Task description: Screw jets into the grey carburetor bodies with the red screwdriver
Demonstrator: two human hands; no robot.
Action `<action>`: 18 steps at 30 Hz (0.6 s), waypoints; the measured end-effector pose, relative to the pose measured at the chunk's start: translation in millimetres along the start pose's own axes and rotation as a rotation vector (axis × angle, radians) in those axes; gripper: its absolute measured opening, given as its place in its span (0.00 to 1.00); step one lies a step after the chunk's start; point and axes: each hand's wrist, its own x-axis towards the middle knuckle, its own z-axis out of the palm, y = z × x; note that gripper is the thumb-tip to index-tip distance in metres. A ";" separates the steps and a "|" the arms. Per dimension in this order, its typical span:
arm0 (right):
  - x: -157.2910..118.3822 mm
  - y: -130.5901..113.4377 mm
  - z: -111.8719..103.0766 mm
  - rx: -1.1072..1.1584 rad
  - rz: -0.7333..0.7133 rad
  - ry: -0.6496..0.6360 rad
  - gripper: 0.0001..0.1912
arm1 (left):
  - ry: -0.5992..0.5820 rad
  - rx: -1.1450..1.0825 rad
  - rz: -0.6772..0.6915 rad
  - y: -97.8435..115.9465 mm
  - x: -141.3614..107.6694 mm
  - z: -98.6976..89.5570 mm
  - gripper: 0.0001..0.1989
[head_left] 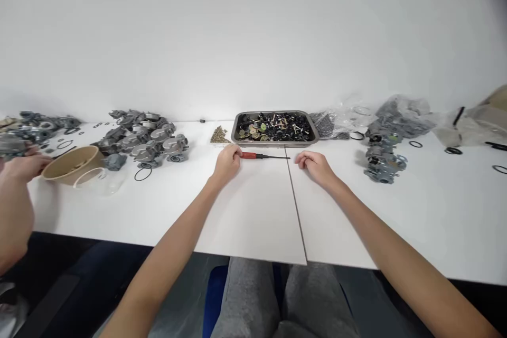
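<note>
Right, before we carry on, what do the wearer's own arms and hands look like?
The left hand and right hand are ungloved, with no ring, watch or bracelet that I can make out. The left forearm and right forearm are bare as far as they show, with no sleeve, cable or clear marking in view.

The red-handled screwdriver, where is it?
In the head view, the screwdriver is near the middle, in front of the metal tray, with its handle in the left grip and its tip near the right grip.
</note>
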 end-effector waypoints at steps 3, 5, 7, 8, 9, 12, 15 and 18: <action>0.6 -1.1 -0.8 -0.003 0.005 -0.001 0.15 | 0.030 0.009 -0.001 -1.1 1.2 -1.1 0.12; 0.7 -1.6 -1.1 -0.006 0.009 0.000 0.15 | 0.038 0.007 -0.001 -1.6 1.7 -1.5 0.12; 0.6 -2.0 -1.0 -0.008 0.016 0.001 0.15 | 0.034 0.001 -0.001 -1.2 1.6 -1.2 0.12; 0.6 -2.1 -1.0 -0.007 0.019 0.001 0.15 | 0.030 -0.003 -0.001 -0.7 1.3 -1.0 0.13; 0.5 -2.2 -0.9 -0.006 0.021 0.001 0.15 | 0.025 -0.007 -0.002 0.0 0.9 -0.7 0.13; 0.4 -2.7 -0.7 -0.003 0.024 0.005 0.15 | 0.007 -0.015 -0.004 2.2 -0.2 0.0 0.13; 0.4 -3.2 -1.1 0.003 0.023 0.010 0.15 | -0.003 -0.012 -0.004 2.5 -1.0 1.9 0.13; 1.0 -3.1 -1.4 0.008 0.029 0.011 0.15 | -0.003 0.003 -0.004 2.2 -1.8 5.7 0.13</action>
